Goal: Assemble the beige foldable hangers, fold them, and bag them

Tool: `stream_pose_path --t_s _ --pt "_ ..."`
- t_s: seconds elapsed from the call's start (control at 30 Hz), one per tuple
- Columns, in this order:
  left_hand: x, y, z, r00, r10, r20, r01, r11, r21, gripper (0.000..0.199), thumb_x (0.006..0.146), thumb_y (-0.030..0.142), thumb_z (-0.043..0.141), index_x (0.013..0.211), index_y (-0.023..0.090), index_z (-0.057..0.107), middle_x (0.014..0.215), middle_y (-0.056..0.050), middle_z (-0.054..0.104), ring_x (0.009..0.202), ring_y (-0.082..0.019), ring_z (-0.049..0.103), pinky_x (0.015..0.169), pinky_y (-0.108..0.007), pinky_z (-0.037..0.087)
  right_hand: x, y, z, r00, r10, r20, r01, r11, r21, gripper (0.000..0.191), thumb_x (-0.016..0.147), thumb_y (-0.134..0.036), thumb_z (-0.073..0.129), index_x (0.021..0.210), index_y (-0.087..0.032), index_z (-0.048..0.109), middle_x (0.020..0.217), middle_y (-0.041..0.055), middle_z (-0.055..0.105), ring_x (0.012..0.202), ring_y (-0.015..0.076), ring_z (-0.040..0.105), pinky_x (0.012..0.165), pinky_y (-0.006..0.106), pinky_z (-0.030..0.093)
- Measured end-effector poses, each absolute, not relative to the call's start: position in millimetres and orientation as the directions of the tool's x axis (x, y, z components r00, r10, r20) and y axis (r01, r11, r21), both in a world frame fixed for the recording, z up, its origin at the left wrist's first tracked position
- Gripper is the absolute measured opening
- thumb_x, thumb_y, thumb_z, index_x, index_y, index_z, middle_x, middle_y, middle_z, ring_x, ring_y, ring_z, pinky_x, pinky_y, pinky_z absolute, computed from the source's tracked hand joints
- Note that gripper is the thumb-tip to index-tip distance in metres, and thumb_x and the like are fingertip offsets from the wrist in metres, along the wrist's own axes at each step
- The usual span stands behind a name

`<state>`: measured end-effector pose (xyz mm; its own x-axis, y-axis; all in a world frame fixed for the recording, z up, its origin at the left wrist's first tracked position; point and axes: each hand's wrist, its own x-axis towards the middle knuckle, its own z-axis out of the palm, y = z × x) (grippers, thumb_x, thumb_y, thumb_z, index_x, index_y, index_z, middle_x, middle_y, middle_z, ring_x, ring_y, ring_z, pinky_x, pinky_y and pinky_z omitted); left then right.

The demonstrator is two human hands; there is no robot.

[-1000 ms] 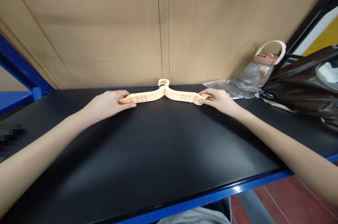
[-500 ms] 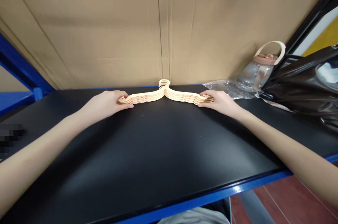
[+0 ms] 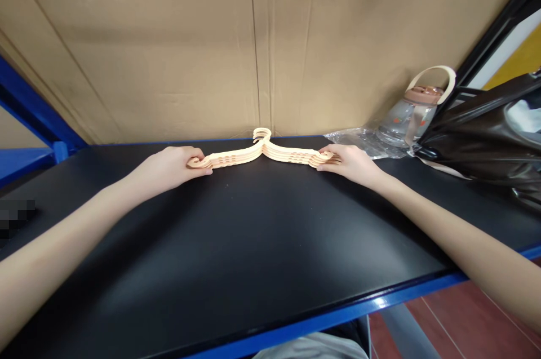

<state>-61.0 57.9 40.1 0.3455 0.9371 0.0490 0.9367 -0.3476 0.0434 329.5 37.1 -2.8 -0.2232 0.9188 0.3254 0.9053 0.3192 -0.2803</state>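
Note:
A stack of several cream-coloured clothes hangers (image 3: pixel 287 153) lies on the black tabletop (image 3: pixel 262 235), hooks pointing toward the cardboard at the back. My left hand (image 3: pixel 175 167) grips the stack's left end, thumb in front and fingers behind. At the right end, my right hand (image 3: pixel 346 162) pinches the hangers in the same manner. The hooks overlap closely at the middle, and the arms of the hangers sit one on top of another. Parts of both ends are hidden by my fingers.
Tall cardboard (image 3: pixel 169 54) stands behind the table. To the right are a clear bottle (image 3: pixel 408 116) with a pale handle, crumpled clear plastic (image 3: pixel 363 142) and a dark brown bag (image 3: pixel 486 133). A blue rail (image 3: pixel 338 314) edges the table's front; a blue post (image 3: pixel 34 105) rises at left.
The hangers sit a little more evenly over one another, their hooks and ends closer together. Both hands keep their hold at nearly the same places.

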Motion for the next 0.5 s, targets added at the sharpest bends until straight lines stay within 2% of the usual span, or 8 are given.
stream_pose_path --t_s 0.3,0.4,0.5 --pt "-56.1 57.2 35.8 0.337 0.937 0.095 0.938 -0.343 0.054 0.038 0.087 0.057 0.045 0.088 0.02 0.055 0.083 -0.003 0.061 0.073 -0.021 0.055 0.061 -0.026 0.032 329.6 42.0 -7.3 -0.218 0.91 0.354 0.915 0.317 -0.25 0.033 0.083 -0.044 0.063 0.109 -0.024 0.065 0.11 0.0021 0.071 0.097 0.0256 0.066 0.081 0.037 0.048" --pt "-60.5 61.7 34.8 0.339 0.938 0.075 0.937 -0.344 0.059 0.042 0.082 0.062 0.05 0.093 0.022 0.056 0.086 -0.004 0.064 0.075 -0.022 0.057 0.062 -0.028 0.034 330.7 42.0 -7.1 -0.235 0.905 0.354 0.909 0.334 -0.251 0.038 0.083 -0.047 0.062 0.113 -0.024 0.063 0.114 0.003 0.07 0.1 0.0265 0.065 0.081 0.038 0.049" --pt "-66.0 67.3 34.1 0.338 0.94 0.048 0.931 -0.341 0.126 0.05 0.074 0.067 0.056 0.098 0.024 0.058 0.09 -0.005 0.067 0.077 -0.025 0.06 0.063 -0.029 0.038 332.3 41.5 -5.9 -0.274 0.893 0.357 0.887 0.378 -0.267 0.044 0.083 -0.051 0.062 0.117 -0.023 0.062 0.119 0.0042 0.068 0.103 0.0269 0.064 0.083 0.038 0.049"
